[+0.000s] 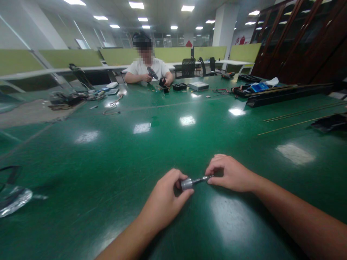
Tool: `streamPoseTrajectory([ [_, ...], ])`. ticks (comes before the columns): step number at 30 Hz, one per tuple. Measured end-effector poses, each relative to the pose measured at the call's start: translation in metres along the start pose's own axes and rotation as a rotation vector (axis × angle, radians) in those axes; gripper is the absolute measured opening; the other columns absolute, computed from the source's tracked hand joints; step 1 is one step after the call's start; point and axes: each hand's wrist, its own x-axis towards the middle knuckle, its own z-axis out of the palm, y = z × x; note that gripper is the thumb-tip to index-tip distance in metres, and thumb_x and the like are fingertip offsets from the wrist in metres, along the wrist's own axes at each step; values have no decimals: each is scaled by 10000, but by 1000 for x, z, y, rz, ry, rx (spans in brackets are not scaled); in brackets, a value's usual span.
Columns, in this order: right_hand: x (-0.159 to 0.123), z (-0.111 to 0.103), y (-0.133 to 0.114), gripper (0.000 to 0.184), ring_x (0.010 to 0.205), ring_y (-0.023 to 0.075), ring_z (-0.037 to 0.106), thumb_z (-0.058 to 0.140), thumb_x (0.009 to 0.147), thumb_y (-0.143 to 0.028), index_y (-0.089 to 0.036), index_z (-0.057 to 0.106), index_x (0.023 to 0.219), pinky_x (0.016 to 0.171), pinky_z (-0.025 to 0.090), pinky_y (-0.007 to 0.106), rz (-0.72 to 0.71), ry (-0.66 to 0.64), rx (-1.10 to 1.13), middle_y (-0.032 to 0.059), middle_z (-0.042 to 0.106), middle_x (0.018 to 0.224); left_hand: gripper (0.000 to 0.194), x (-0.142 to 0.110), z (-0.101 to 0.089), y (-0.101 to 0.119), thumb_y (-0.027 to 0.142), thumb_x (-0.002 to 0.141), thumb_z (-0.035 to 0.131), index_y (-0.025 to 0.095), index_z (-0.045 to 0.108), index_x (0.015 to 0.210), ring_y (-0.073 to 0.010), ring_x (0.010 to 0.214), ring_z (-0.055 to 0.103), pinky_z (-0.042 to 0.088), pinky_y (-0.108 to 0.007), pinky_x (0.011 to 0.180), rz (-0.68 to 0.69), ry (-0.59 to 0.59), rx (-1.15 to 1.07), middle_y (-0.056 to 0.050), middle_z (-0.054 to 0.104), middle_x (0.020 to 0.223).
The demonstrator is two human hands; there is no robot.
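1. Head view: the left hand [169,193] curves inward, thumb and fingers wrapped around the silver cylinder [187,184] of a metal tool [199,180].
2. The right hand [233,173] pinches its slim end.
3. The tool spans both grips, over the green desk [162,144], well in from the far edge, where a co-worker [132,72] holds a drill [152,73].

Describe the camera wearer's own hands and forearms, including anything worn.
The left hand and right hand are ungloved. The left forearm and right forearm show no sleeves, watch, bracelet or cables. Some fingers are partly hidden, so rings can't be ruled out.
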Motion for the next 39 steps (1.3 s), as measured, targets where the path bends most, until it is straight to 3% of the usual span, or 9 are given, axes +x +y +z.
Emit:
streamPoseTrajectory([
  [4, 7, 21, -10, 81, 792, 169, 609, 761, 766, -229, -222, 728, 839, 885, 381, 373, -43, 38, 0, -7, 712, 791, 149, 2, 0, 1, 192, 790, 700, 191, 590, 892, -175, 761, 580, 441, -280, 688, 20, 9, -10, -5, 611, 835],
  [9, 12, 37, -16, 100, 823, 185, 597, 739, 762, -203, -215, 718, 859, 850, 405, 356, -70, 84, 23, 13, 702, 812, 118, 2, 2, 1, 174, 793, 680, 192, 588, 865, -161, 738, 572, 432, -259, 663, 43, 46, -11, 4, 607, 815],
  [14, 9, 34, -14, 250, 851, 194, 597, 757, 704, -177, -201, 702, 946, 813, 429, 341, -67, 108, 48, 30, 697, 878, 133, 3, 3, -1, 184, 786, 685, 191, 590, 878, -159, 731, 567, 424, -254, 653, 50, 47, 1, 6, 602, 815],
  [39, 10, 36, -13, 253, 838, 194, 592, 731, 683, -133, -207, 685, 920, 819, 420, 351, -63, 120, 68, 18, 684, 863, 125, 2, 4, 0, 176, 792, 680, 189, 593, 880, -155, 722, 559, 419, -253, 650, 54, 50, 12, 2, 594, 809],
])
